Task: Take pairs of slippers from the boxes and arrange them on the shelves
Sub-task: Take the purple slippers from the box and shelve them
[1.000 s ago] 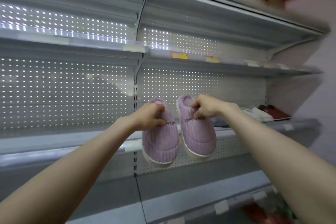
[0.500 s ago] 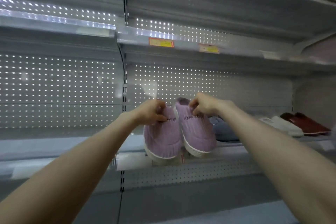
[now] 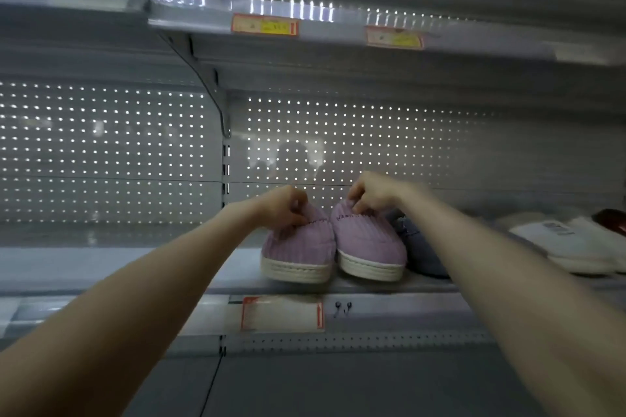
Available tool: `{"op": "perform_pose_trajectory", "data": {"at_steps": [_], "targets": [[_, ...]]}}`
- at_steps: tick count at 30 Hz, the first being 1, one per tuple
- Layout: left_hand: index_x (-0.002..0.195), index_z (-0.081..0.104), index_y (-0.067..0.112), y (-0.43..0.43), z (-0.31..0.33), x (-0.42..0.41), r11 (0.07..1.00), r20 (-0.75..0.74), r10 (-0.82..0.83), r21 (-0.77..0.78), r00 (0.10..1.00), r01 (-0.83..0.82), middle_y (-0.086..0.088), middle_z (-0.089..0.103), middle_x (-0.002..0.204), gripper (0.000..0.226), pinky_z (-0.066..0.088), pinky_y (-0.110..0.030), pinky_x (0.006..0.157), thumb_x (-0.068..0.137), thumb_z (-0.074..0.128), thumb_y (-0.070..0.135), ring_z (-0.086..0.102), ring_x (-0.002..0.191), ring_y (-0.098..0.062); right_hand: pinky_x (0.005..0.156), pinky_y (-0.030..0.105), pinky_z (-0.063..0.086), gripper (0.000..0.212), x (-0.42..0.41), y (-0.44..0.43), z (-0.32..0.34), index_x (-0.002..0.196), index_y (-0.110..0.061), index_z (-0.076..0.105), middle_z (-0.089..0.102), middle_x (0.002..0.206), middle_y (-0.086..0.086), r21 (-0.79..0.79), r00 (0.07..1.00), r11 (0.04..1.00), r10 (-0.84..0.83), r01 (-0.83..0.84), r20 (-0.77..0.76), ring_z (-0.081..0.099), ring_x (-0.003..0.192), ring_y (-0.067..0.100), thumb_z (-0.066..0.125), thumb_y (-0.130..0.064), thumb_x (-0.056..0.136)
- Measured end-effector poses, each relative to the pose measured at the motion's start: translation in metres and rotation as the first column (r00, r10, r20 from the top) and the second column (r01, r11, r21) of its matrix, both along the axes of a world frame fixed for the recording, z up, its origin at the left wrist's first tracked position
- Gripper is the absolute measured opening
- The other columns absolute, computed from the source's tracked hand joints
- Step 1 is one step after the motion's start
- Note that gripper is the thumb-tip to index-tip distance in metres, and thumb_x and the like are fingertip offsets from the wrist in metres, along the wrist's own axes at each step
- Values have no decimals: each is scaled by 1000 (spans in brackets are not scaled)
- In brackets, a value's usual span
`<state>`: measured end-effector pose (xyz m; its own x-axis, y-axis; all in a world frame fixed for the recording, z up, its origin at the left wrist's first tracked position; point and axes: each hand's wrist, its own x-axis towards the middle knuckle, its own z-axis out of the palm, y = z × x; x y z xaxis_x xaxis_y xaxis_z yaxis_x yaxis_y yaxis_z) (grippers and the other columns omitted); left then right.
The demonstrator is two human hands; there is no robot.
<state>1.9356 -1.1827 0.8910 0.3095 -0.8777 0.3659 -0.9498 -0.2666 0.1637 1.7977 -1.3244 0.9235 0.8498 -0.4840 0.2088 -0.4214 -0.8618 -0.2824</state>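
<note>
On the middle shelf (image 3: pixel 135 267), the left hand (image 3: pixel 284 210) pinches the left purple slipper (image 3: pixel 298 247) at its collar, and the right hand (image 3: pixel 371 193) likewise pinches the right purple slipper (image 3: pixel 369 244), which touches the left one. Their stitched lettering is too blurred to read, and the price label (image 3: pixel 281 313) below looks blank.

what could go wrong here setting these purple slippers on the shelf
1. Both toes sit close to the front edge of the shelf. If the left hand and right hand release now, the left purple slipper or right purple slipper might tip off.
2. The right purple slipper is right beside the blue-grey slipper, so pushing it back could nudge that one askew.
3. Each grip pinches only the opening's edge, so a slipper may swing.
</note>
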Motion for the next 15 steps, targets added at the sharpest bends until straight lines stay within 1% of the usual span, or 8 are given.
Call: {"op": "perform_pose_trajectory", "data": {"at_steps": [2,4,5,7,10,12,14,15], "targets": [[87,47,14,-4,-2,5,1000,-10,16,7,1000,-16,-1,46,84,15,35,-27,71,86,63,15,45,82,-17,56,16,44,30,5,-5,-2,116,1,64,66,113,19,-8,1000,1000,1,-2,-18,56,84,18,63,1,86],[86,47,13,-7,-3,8,1000,-25,24,4,999,-24,0,47,84,16,35,-27,72,87,63,16,45,82,-17,57,17,45,34,10,-11,-4,120,-2,62,65,115,16,-22,1000,1000,-3,2,-27,56,86,17,64,-1,86],[89,51,11,-9,-3,9,1000,-30,25,4,999,-25,0,47,85,14,36,-27,72,86,63,16,46,83,-18,58,18,44,34,11,-13,-5,120,-3,62,65,116,15,-37,999,999,-9,8,-33,56,87,16,64,-2,86],[100,56,4,-13,-2,10,1000,-27,29,11,999,-28,-3,50,88,20,37,-27,74,86,63,17,47,84,-19,59,17,44,31,15,-17,-7,117,-4,65,66,116,13,-60,999,998,-20,17,-39,56,88,15,64,-3,86],[109,56,3,-18,-5,13,998,-14,55,12,998,-55,-9,56,98,28,38,-27,76,86,63,18,51,90,-23,67,22,47,27,19,-22,-9,112,-8,68,68,114,12,-79,1000,996,-29,28,-12,59,89,17,65,-4,85],[112,56,4,-21,-7,12,998,-18,65,2,998,-65,-12,59,108,30,37,-25,76,87,63,18,54,99,-27,75,24,49,27,21,-24,-11,111,-11,69,67,115,9,-89,999,995,-42,45,35,63,97,20,64,-5,86],[118,56,6,-21,-5,10,998,-42,66,-18,997,-67,-11,60,114,34,39,-25,81,87,63,18,55,105,-26,84,25,50,24,21,-24,-11,108,-15,71,65,118,7,-98,995,994,-50,58,91,63,104,21,63,-6,87],[120,56,8,-21,-3,9,998,-51,64,-21,997,-65,-11,60,117,36,42,-26,85,87,63,19,56,107,-26,84,25,49,22,20,-24,-10,106,-16,72,64,119,7,-102,993,993,-47,58,110,62,104,21,63,-6,87]]}}
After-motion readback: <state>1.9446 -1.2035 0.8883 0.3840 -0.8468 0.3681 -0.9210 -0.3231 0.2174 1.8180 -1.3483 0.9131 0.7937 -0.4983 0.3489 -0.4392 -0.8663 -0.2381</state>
